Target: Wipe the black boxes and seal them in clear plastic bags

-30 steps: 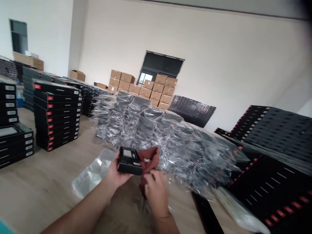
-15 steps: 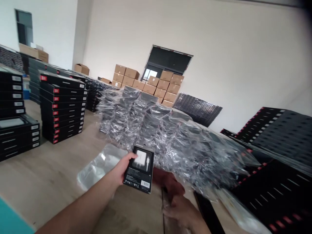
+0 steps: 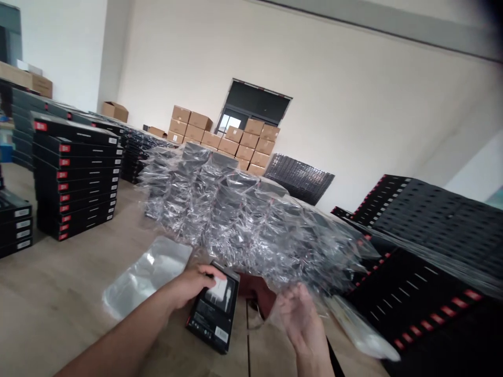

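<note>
**Your left hand is gripping the charger box, your right hand is empty**

You are holding the box near its upper edge, with your left fingers curling over it. It is tilting down toward you, its lower end close to the tabletop, though you can't tell from this view whether it is touching. Its window is facing up and showing a white charger and a cable.

Your right hand is open, palm up and fingers spread, just below the edge of the wrapped boxes. Their clear film is hanging close to your fingers, but it is unclear whether they are touching it.

A dark red cloth is lying bunched on the tabletop between your hands, just beside the box, and neither hand is holding it. A flat clear bag is lying just past your left hand. Stacks of black boxes with red labels are standing farther left, more black boxes are lying in rows on your right, and cardboard cartons are piled beyond the wrapped boxes.
</note>
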### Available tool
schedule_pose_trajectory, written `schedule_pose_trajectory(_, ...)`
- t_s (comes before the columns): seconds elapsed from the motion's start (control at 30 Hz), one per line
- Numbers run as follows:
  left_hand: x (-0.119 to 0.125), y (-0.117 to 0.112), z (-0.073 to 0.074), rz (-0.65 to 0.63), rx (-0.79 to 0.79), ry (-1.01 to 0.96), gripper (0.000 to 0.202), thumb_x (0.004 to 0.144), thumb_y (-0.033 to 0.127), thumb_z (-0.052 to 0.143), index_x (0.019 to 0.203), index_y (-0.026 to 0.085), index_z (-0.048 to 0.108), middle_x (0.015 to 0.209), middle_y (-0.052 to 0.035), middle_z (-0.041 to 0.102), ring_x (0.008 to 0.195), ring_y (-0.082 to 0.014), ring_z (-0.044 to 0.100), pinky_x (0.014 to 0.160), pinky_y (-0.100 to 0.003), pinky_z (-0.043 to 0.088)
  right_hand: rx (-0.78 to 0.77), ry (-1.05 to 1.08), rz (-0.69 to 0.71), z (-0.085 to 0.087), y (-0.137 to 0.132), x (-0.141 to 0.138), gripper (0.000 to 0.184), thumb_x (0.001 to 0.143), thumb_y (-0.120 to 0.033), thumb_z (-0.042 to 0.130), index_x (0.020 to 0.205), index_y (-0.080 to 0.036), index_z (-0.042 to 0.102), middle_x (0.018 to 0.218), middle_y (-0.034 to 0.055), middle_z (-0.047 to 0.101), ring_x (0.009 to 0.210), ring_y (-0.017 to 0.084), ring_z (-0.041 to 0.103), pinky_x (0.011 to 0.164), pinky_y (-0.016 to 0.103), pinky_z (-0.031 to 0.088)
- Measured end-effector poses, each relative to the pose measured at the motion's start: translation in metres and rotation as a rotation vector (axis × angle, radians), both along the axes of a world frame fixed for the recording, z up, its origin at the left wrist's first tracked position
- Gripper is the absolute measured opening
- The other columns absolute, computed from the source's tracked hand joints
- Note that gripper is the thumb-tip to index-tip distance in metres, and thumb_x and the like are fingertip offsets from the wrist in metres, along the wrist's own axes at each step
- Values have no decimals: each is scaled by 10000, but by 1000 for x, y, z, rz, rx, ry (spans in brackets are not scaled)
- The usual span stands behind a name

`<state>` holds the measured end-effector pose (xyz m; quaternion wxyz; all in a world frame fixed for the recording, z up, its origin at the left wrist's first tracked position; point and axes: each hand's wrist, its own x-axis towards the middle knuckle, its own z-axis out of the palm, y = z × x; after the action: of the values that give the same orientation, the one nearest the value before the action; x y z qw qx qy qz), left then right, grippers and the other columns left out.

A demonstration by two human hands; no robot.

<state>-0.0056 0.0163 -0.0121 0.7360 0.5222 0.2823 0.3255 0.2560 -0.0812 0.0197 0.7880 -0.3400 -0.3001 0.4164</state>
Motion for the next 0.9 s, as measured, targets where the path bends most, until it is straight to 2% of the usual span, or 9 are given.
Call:
schedule_pose_trajectory(0.1,-5,-6,9,-108,58,63,156,620,187,604,687,170,744,675,-18,661,653,-159,555,555,-210,374,104,84,-126,3,-1,4,164,704,-308,775,797,-242,656,959,-21,706,938,148,659,822,317,563)
schedule_pose_trajectory(0.2,-8,-14,16,-269,148,96,156,656,256,636,700,177,763,698,-19,670,651,-155,539,565,-213,370,167,136,-192,8,-3,2,136,717,-260,761,816,-241,669,1149,-15,678,1145,139,584,935,284,522)
schedule_pose_trajectory(0.3,-2,-23,13,-380,83,47,339,749,477,632,776,170,771,748,-41,678,644,-153,555,617,-230,405,176,160,-189,9,-1,-10,156,706,-258,773,830,-238,680,1209,-5,657,1191,131,554,972,254,498)
schedule_pose_trajectory(0.37,6,-29,8,-401,-23,27,527,777,637,552,807,156,767,764,-69,678,653,-165,576,655,-253,433,150,141,-141,6,3,-24,163,715,-279,771,849,-240,687,1248,8,636,1200,150,551,1011,298,477)
schedule_pose_trajectory(0.47,18,-33,3,-384,-152,29,686,746,760,481,858,143,761,787,-91,681,690,-181,592,676,-269,446,128,80,-38,1,8,-45,156,711,-300,776,835,-262,689,1283,17,615,1207,203,551,1063,427,427)
schedule_pose_trajectory(0.63,16,-21,9,-294,-307,-41,911,662,902,318,838,118,748,799,-113,683,719,-202,599,674,-283,440,81,-32,113,-3,8,-65,199,679,-296,804,833,-280,678,1246,33,640,1180,246,573,1072,536,369)
schedule_pose_trajectory(0.73,11,-16,11,-265,-320,-57,759,681,828,462,762,125,737,747,-93,678,679,-193,594,661,-285,435,44,-90,138,-5,9,-69,184,686,-269,801,805,-264,661,1201,31,665,1164,240,586,1070,515,373)
schedule_pose_trajectory(0.83,11,-18,8,-255,-237,-117,364,649,486,758,742,135,732,739,-64,685,662,-173,594,660,-269,423,43,-130,115,-8,11,-72,181,699,-284,796,807,-258,653,1205,28,662,1156,240,591,1065,506,381)
schedule_pose_trajectory(0.9,14,-19,6,-226,-205,-154,248,604,321,812,748,134,734,748,-58,692,665,-168,600,663,-264,420,46,-155,103,-10,12,-75,169,715,-295,786,808,-247,653,1224,36,650,1171,242,580,1071,503,374)
